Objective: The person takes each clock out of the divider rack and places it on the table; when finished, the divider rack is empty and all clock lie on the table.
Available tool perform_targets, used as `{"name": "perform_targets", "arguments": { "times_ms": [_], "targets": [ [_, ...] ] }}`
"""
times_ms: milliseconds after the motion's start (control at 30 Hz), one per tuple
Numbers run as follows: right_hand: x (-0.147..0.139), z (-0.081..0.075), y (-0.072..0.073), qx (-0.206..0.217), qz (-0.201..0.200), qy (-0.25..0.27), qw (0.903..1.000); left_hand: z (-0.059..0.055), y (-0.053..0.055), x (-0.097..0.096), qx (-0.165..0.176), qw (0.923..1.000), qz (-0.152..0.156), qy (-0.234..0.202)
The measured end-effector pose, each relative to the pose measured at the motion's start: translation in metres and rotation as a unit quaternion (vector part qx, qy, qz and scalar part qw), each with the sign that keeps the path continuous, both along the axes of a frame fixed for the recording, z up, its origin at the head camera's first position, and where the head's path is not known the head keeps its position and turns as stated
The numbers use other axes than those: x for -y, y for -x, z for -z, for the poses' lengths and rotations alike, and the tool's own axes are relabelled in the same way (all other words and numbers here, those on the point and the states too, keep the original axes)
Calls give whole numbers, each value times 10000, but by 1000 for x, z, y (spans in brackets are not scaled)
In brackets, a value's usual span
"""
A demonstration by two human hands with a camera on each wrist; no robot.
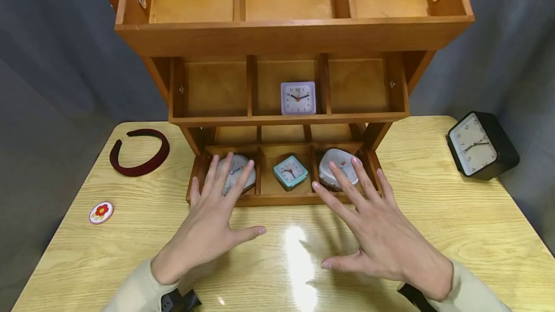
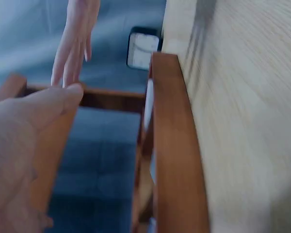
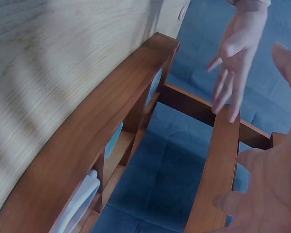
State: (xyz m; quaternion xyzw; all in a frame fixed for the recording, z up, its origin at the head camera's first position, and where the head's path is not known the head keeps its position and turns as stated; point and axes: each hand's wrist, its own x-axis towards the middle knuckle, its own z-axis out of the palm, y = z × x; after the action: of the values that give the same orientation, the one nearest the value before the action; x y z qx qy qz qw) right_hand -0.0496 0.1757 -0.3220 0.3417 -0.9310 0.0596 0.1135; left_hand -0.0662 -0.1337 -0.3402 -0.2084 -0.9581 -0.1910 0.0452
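My left hand and right hand hover with spread fingers in front of the bottom drawer of a wooden cabinet, holding nothing. Beyond the left fingertips, partly hidden, a grey clock lies in the left compartment. A square teal clock sits tilted in the middle one. In the right compartment, a white rounded clock shows behind the right fingers. The middle drawer holds a square lavender clock in its centre compartment. Both wrist views show the hands apart from the bottom drawer's front.
A black cube-shaped clock stands at the table's right side. On the left lie a dark red headband and a round flower badge. The pulled-out top drawer overhangs the others. Grey-blue cloth surrounds the table.
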Motion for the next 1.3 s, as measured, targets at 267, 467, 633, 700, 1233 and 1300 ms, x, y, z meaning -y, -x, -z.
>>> {"name": "perform_targets", "arguments": {
  "times_ms": [267,467,633,700,1233,1300],
  "targets": [
    [-1,5,-2,98,32,55,9999,33,24,40,483,9884,-936,-1093],
    [-1,6,-3,156,3,85,9998,66,44,67,1209,9647,-1302,-1944],
    [1,6,-6,168,-63,92,9998,86,51,72,1205,9599,-1392,-2114],
    [1,5,-7,171,-69,76,9998,91,52,72,1159,9579,-1433,-2201],
    [12,9,-5,156,-237,197,9994,96,53,69,985,9531,-1559,-2401],
    [14,8,-3,247,-267,186,9992,97,53,69,968,9531,-1563,-2403]
  ]
}}
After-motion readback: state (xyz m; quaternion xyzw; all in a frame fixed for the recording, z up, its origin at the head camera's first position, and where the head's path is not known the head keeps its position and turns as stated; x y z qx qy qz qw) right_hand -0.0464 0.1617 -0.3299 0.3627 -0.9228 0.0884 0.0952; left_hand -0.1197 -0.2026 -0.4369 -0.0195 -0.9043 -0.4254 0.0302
